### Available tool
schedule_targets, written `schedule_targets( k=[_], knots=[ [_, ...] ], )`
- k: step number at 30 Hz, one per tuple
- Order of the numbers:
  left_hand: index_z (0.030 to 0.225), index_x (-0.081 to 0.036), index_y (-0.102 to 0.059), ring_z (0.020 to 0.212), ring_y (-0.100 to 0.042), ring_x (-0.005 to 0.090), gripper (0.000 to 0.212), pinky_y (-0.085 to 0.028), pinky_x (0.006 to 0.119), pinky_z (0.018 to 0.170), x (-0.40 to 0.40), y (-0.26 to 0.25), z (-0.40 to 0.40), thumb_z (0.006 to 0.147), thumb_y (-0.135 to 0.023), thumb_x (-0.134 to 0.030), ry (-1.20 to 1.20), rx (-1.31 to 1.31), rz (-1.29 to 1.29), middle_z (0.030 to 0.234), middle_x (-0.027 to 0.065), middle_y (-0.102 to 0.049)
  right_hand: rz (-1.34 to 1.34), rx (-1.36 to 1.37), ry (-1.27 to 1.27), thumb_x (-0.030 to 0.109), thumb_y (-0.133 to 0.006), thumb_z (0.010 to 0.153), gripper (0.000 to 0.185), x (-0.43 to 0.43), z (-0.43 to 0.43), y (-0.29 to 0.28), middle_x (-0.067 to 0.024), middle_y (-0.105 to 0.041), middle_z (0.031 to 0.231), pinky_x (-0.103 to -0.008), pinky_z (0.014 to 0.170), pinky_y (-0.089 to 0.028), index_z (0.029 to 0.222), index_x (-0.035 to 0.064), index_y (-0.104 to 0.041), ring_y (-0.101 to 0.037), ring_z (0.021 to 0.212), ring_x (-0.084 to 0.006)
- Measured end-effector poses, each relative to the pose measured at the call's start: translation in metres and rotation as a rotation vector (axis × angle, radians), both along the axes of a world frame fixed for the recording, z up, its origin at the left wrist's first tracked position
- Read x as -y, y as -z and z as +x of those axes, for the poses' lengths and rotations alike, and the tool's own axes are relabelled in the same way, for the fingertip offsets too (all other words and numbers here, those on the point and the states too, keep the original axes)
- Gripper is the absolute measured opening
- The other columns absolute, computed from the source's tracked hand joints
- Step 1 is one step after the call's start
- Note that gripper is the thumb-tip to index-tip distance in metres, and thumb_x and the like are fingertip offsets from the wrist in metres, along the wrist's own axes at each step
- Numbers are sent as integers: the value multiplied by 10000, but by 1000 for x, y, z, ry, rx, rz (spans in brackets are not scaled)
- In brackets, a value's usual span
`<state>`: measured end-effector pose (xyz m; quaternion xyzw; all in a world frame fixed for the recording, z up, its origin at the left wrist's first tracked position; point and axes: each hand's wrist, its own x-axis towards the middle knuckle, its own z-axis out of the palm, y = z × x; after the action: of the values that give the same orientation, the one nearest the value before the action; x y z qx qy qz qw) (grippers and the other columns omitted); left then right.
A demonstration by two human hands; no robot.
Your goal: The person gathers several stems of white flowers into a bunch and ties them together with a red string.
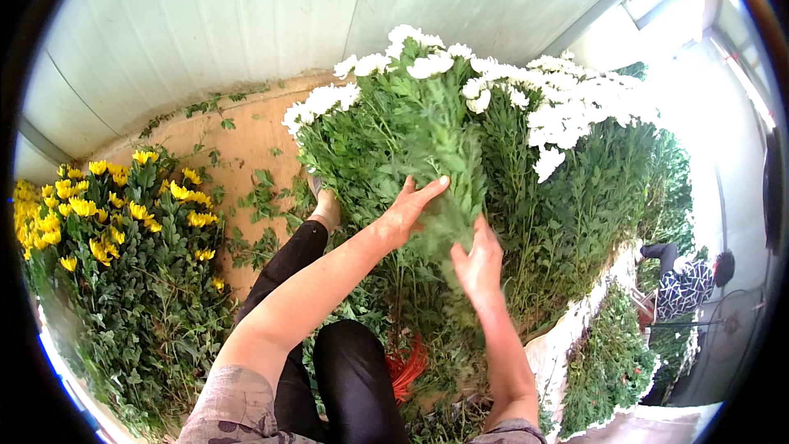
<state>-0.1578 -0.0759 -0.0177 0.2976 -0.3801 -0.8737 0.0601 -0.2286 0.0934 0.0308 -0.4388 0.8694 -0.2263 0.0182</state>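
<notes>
A leafy bunch of white chrysanthemums (453,142) stands out in front of me, its lower leaves and stems blurred. My right hand (481,259) grips its lower right side, thumb towards me and fingers partly behind the leaves. On the left side of the bunch is my left hand (410,213), with thumb and index finger spread and the index fingertip over the leaves. Its other fingers are partly hidden, so whether it grips stems is unclear. Beneath and behind both hands lies a thick heap of white chrysanthemums (555,234), blooms towards the wall.
Yellow chrysanthemums (123,246) are heaped at left. Red ties (408,367) lie beside my knee (351,370). Loose leaves (262,197) litter the brown floor (246,135) before a pale panel wall (246,18). At far right are another person (681,287) and a fan (733,317).
</notes>
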Motion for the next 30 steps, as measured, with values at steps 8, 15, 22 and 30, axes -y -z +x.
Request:
schedule_targets(
  k=[8,15,22,30],
  knots=[
    [1183,-56,-609,1085,-576,320,513,-447,526,960,-8,-30,25,830,-715,-414,-102,-130,308,1182,135,-616,-40,150,-79,127,-731,769,703,-29,52,-6,-282,-579,1153,-419,893,-507,1342,-97,-390,-599,1031,-426],
    [1217,-5,-593,1069,-604,279,454,-489,506,941,-53,-35,107,878,-669,-299,-81,-156,284,1196,144,-619,203,495,-12,237,-561,954,456,-68,103,-96,-307,-594,1105,-424,804,-521,1300,-42,-459,-631,948,-401],
    [1471,42,-235,1279,-453,373,801,-444,502,986,-80,28,115,890,-684,-278,56,409,97,1415,245,-418,-44,54,54,212,-508,987,302,-116,40,53,-160,-675,1010,-402,715,-496,1174,-15,-571,-649,803,-306],
    [1531,-37,-50,1425,-216,381,1009,-257,559,1120,-71,-5,158,875,-639,-528,-108,24,256,1552,216,-189,-261,1201,196,234,-478,1008,219,-105,92,47,-7,-561,646,-227,440,-331,904,62,-564,-424,487,-64]
  ],
)
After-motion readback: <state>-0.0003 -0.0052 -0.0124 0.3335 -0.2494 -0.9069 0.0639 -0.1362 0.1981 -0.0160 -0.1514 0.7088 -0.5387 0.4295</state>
